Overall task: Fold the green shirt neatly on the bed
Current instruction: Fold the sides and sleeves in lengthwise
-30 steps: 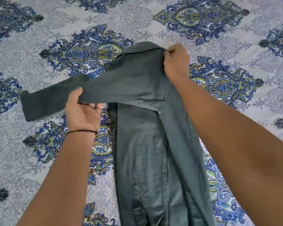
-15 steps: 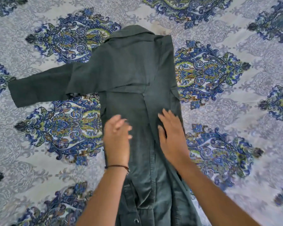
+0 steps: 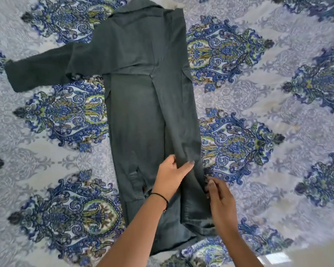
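On bed (image 3: 278, 89), green shirt (image 3: 135, 122): right side folded in; pending: 9 o'clock sleeve (image 3: 37, 74), bottom fold; left hand (image 3: 170, 176) grip clamped on shirt ridge; right hand (image 3: 222, 203) grip: cannot tell.

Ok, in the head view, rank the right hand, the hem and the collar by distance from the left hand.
From the left hand:
1. Right hand, just to its right, at the shirt's edge.
2. Hem, below, toward the person.
3. Collar, far end, top of the view.
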